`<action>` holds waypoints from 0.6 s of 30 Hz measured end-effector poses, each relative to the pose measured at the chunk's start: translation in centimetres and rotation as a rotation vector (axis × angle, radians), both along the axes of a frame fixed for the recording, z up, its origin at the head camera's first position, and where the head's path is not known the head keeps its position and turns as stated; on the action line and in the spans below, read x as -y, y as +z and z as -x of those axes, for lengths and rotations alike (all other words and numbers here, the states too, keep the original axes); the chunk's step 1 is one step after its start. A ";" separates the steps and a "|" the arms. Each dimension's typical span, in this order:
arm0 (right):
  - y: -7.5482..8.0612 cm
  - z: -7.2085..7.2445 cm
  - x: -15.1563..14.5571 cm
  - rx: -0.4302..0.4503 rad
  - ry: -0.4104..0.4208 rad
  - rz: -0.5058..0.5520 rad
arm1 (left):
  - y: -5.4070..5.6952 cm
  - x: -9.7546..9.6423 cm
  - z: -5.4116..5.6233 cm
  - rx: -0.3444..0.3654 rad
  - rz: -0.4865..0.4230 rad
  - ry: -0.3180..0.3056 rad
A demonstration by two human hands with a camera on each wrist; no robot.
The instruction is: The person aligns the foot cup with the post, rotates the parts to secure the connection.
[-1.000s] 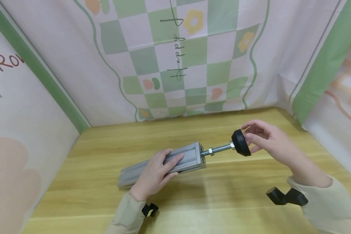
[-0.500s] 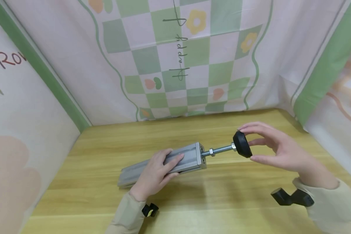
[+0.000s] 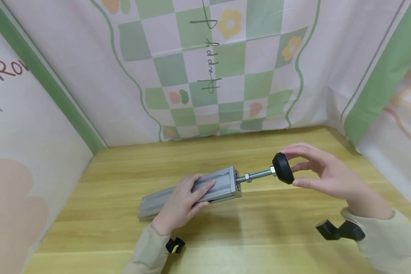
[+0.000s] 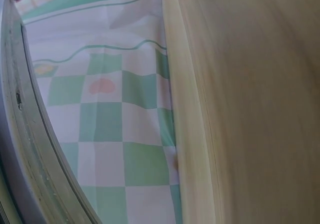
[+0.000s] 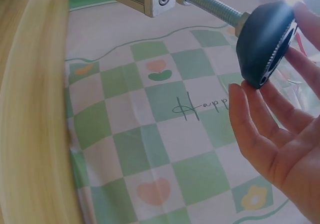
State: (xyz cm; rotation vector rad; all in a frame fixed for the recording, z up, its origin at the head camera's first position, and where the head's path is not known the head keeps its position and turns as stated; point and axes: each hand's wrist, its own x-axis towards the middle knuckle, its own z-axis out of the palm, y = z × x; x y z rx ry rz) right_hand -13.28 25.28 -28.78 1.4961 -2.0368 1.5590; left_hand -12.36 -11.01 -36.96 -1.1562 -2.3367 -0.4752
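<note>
Right hand (image 3: 333, 177) pinches the black foot (image 3: 282, 168) by its rim, thumb and fingers spread; left hand (image 3: 181, 201) grips the metal profile (image 3: 223, 185) over the table (image 3: 89, 232); threaded rod (image 3: 260, 174) already joins both, final tightness unclear

R hand (image 3: 328, 175) spread wider round blk foot (image 3: 282, 168) vs. 1 sec ago: thumb (image 3: 308, 183), prev. approx. mid outer face, now down at lower rim, w/ gap betw. it & upper fingers (image 3: 302, 149) much bigger.
</note>
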 end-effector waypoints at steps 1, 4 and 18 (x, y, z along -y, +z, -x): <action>0.0 0.0 0.0 0.004 -0.022 -0.009 | 0.0 0.0 0.0 0.000 0.000 0.001; 0.0 -0.1 0.2 0.018 -0.063 -0.016 | -0.1 0.0 0.0 0.000 0.002 0.001; 0.2 -0.6 0.4 0.100 -0.284 -0.141 | -0.2 0.0 0.1 0.013 0.021 0.006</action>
